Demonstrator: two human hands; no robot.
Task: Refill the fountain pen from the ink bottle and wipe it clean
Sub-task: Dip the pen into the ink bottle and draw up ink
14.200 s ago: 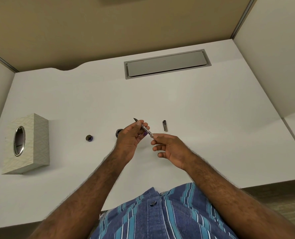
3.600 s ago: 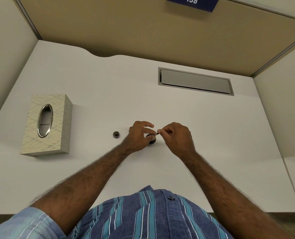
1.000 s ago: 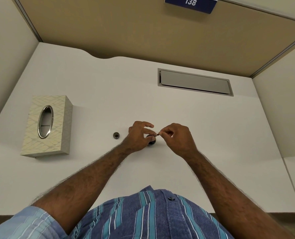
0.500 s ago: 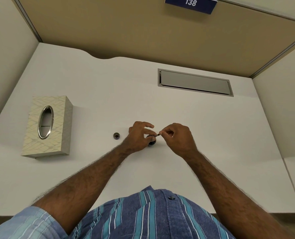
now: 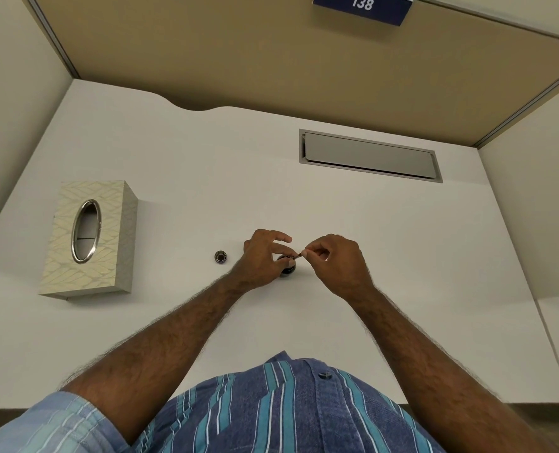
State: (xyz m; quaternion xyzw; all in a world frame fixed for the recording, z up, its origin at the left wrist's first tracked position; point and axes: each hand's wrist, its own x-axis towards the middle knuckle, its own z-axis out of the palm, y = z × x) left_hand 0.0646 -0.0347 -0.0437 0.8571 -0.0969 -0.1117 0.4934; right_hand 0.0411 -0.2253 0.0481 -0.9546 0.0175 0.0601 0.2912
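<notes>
Nothing shifted since before: ink bottle under left hand's curled fingers, right hand pinching, seemingly, the pen

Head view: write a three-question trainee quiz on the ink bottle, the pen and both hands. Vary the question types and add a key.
1. True or false: the bottle cap lies on the desk between the tissue box and the left hand.
2. Which hand pinches the top end of the pen? A) left B) right C) neither
3. Fill in: the left hand is at the ink ______.

Key
1. True; the cap lies apart from both.
2. B; the right hand pinches it with its fingers.
3. bottle; the hand hides most of it, so the exact hold is unclear.
</notes>
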